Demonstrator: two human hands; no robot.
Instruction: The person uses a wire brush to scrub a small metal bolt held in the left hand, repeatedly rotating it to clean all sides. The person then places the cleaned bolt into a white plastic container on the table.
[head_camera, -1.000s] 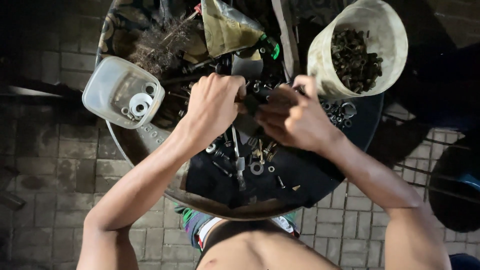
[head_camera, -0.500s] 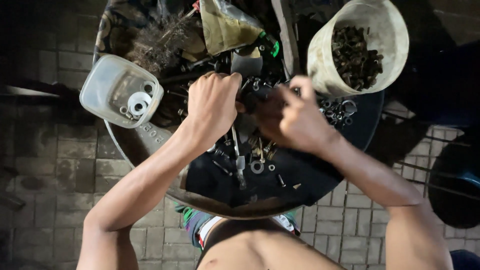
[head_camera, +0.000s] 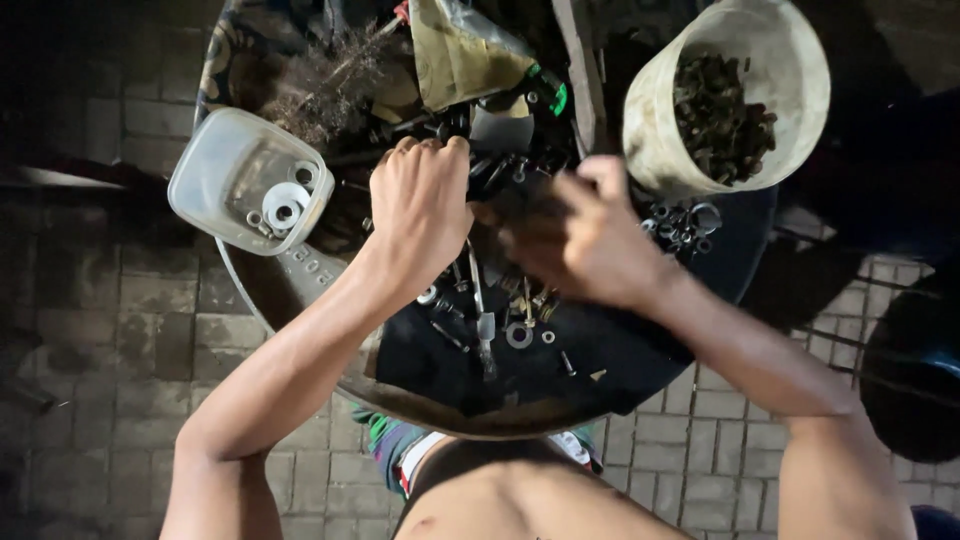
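A round dark tray (head_camera: 640, 370) fills the middle of the view, resting over the person's lap above a brick floor (head_camera: 110, 340), and it is strewn with small metal parts. At its upper right stands a pale bucket (head_camera: 790, 90), tilted toward the camera and partly filled with dark bolts (head_camera: 720, 105). On the tray's left rim sits a clear plastic tub (head_camera: 215, 175) holding a white ring (head_camera: 285, 205) and a few small washers. At the top lie a crumpled yellowish bag (head_camera: 455, 50) and, beside it, a small green cap (head_camera: 555, 95). The left hand (head_camera: 420, 215) reaches into the pile of parts at the tray's centre, its fingers curled down and close together over dark pieces there; what they grip is hidden beneath the knuckles. The right hand (head_camera: 590, 245) is just beside it, blurred, with its fingers partly spread over the same pile, and whether they hold anything cannot be told. Just below the hands lie a slim metal rod (head_camera: 482, 300), a flat washer (head_camera: 519, 335) and scattered screws on the bare tray. Near the bucket's base rests a cluster of small rings (head_camera: 685, 222).
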